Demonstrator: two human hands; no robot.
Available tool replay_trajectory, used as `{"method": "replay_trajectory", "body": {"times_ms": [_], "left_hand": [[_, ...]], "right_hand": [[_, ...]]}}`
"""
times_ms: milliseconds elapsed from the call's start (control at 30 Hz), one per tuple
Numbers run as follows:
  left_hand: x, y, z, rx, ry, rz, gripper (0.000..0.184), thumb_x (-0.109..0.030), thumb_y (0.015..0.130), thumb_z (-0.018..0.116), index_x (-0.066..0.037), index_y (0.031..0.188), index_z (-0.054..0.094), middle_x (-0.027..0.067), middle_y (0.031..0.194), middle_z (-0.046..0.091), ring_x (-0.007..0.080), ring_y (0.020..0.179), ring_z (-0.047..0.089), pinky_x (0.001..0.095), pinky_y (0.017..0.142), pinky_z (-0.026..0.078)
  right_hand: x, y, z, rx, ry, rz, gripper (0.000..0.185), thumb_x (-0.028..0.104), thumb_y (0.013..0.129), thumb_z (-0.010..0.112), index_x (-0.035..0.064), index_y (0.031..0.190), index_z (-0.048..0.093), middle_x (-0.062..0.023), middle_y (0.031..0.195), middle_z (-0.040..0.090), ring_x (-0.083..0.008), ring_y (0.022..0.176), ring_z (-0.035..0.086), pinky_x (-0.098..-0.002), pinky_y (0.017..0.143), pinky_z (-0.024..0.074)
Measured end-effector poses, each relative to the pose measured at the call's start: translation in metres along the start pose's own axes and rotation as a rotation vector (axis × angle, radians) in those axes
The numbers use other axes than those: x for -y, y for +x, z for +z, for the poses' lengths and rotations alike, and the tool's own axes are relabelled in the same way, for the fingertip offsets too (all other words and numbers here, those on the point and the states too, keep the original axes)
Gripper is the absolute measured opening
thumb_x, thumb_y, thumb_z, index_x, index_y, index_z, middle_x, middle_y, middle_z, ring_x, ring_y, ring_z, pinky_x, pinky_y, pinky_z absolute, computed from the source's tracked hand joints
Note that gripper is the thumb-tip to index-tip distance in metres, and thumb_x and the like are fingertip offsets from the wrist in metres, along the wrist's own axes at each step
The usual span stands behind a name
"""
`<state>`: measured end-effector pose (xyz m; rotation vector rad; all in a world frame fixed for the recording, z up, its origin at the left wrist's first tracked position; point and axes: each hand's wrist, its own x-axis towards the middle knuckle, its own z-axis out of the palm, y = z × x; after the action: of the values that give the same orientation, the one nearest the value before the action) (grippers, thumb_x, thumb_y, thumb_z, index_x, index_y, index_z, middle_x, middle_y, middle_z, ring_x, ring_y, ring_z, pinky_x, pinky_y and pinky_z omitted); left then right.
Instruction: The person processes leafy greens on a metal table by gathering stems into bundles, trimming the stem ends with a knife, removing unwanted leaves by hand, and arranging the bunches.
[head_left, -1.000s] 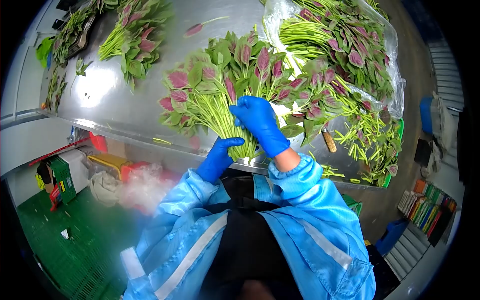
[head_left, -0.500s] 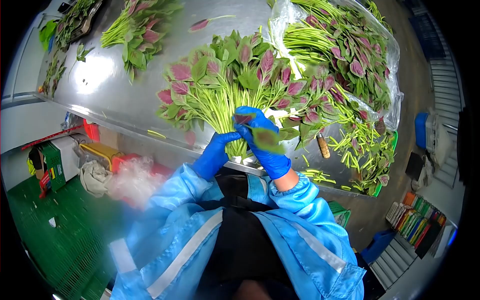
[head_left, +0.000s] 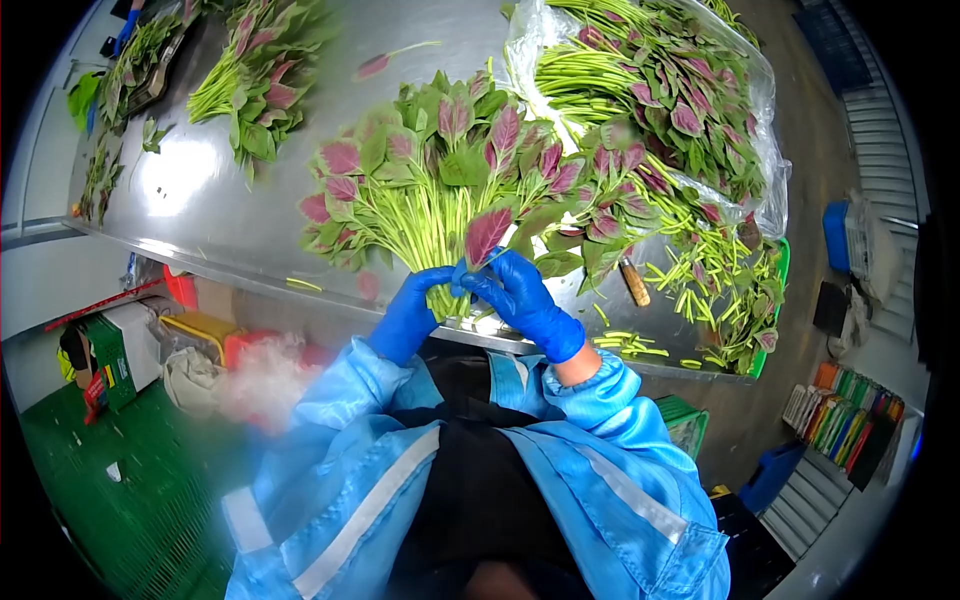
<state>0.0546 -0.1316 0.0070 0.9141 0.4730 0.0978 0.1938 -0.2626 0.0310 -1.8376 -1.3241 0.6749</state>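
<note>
Centre frame, I've got my left hand (head_left: 410,308) clamped round the leafy bunch (head_left: 425,215) near its base, my right hand (head_left: 522,298) pinching a purple leaf (head_left: 488,238)!

One head-worn view, looking forward and down
From above the jacket (head_left: 600,545), it sees the hands (head_left: 530,300) close by, the surface (head_left: 255,225) stretching beyond them, floor (head_left: 740,430) toward the right.

L hand (head_left: 408,314) pt. hidden bhd stems (head_left: 432,225)
</note>
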Motion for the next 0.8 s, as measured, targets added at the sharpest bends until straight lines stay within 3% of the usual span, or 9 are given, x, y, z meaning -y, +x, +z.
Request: {"method": "replay_trajectory", "body": {"times_ms": [133, 167, 200, 267, 333, 467, 633, 767, 800], "left_hand": [[0.006, 0.013, -0.004, -0.152, -0.466, -0.329, 0.048, -0.015, 0.083, 0.052, 0.005, 0.127, 0.044, 0.0173, 0.113, 0.06, 0.0248, 0.097, 0.061, 0.0356, 0.086, 0.049], [-0.011, 0.009, 0.009, -0.06, -0.403, -0.285, 0.051, -0.018, 0.084, 0.051, 0.005, 0.128, 0.043, 0.0184, 0.116, 0.058, 0.0247, 0.097, 0.061, 0.0347, 0.085, 0.049], [-0.01, 0.01, 0.01, -0.051, -0.399, -0.28, 0.051, -0.018, 0.084, 0.051, 0.005, 0.129, 0.042, 0.0185, 0.117, 0.057, 0.0246, 0.097, 0.06, 0.0342, 0.085, 0.049], [-0.005, 0.011, 0.006, -0.034, -0.394, -0.272, 0.052, -0.018, 0.084, 0.05, 0.005, 0.129, 0.041, 0.0188, 0.119, 0.056, 0.0244, 0.098, 0.06, 0.0333, 0.086, 0.048], [-0.004, 0.015, 0.004, -0.023, -0.37, -0.287, 0.051, -0.018, 0.085, 0.05, 0.005, 0.13, 0.041, 0.0187, 0.119, 0.056, 0.0249, 0.098, 0.059, 0.0336, 0.086, 0.048], [-0.002, 0.012, 0.002, -0.072, -0.362, -0.325, 0.049, -0.012, 0.084, 0.052, 0.006, 0.128, 0.042, 0.0193, 0.117, 0.057, 0.0268, 0.1, 0.06, 0.0358, 0.086, 0.049], [-0.001, 0.015, 0.002, -0.142, -0.205, -0.302, 0.045, -0.002, 0.077, 0.058, 0.006, 0.12, 0.049, 0.0166, 0.107, 0.061, 0.0261, 0.09, 0.064, 0.0365, 0.079, 0.053], [-0.011, 0.018, 0.011, -0.199, -0.143, -0.335, 0.048, 0.004, 0.07, 0.061, 0.004, 0.118, 0.052, 0.0134, 0.101, 0.063, 0.0218, 0.078, 0.064, 0.0323, 0.071, 0.053], [-0.013, 0.019, 0.013, -0.205, -0.142, -0.332, 0.049, 0.005, 0.07, 0.061, 0.004, 0.118, 0.052, 0.0131, 0.101, 0.063, 0.021, 0.077, 0.064, 0.0316, 0.07, 0.053]], "right_hand": [[0.003, -0.027, 0.006, -0.325, 0.732, 0.22, 0.025, 0.008, 0.086, 0.055, 0.0085, 0.111, 0.061, -0.0103, 0.101, 0.061, -0.0217, 0.093, 0.059, -0.0313, 0.078, 0.0481], [0.004, -0.03, 0.001, -0.611, 0.894, 0.256, 0.028, 0.023, 0.09, 0.058, 0.0018, 0.107, 0.057, -0.0083, 0.097, 0.063, -0.0205, 0.092, 0.061, -0.0358, 0.085, 0.0471], [0.003, -0.033, -0.002, -0.749, 0.494, 0.292, 0.043, 0.043, 0.092, 0.05, 0.0035, 0.109, 0.056, -0.0086, 0.098, 0.063, -0.0197, 0.088, 0.061, -0.0333, 0.083, 0.0478], [-0.029, -0.039, -0.007, -0.783, 1.663, 0.591, 0.058, 0.057, 0.089, 0.042, 0.0055, 0.11, 0.057, -0.0082, 0.098, 0.064, -0.0179, 0.079, 0.061, -0.0291, 0.074, 0.0503], [-0.048, -0.032, 0.005, -0.421, 1.214, 0.888, 0.058, 0.059, 0.086, 0.046, 0.007, 0.104, 0.062, -0.0053, 0.08, 0.066, -0.0133, 0.055, 0.055, -0.0261, 0.05, 0.0463], [-0.032, 0.009, 0.02, -0.39, 0.613, 0.658, 0.024, 0.031, 0.082, 0.066, 0.0072, 0.08, 0.061, -0.0026, 0.067, 0.06, -0.0091, 0.048, 0.048, -0.0241, 0.045, 0.0389], [-0.022, 0.025, 0.027, -0.414, 0.864, 0.619, 0.013, 0.015, 0.081, 0.069, 0.0062, 0.08, 0.06, -0.0004, 0.066, 0.057, -0.0074, 0.05, 0.048, -0.0209, 0.046, 0.0383], [-0.042, 0.006, 0.027, -0.481, 1.103, 0.44, 0.016, 0.017, 0.089, 0.059, 0.0049, 0.097, 0.064, -0.0039, 0.076, 0.064, -0.0069, 0.052, 0.051, -0.02, 0.047, 0.0403], [-0.038, 0.002, 0.008, -0.472, 1.188, 0.549, 0.026, 0.03, 0.09, 0.057, 0.0044, 0.089, 0.065, -0.0056, 0.07, 0.064, -0.0104, 0.053, 0.055, -0.0246, 0.047, 0.0422]]}}
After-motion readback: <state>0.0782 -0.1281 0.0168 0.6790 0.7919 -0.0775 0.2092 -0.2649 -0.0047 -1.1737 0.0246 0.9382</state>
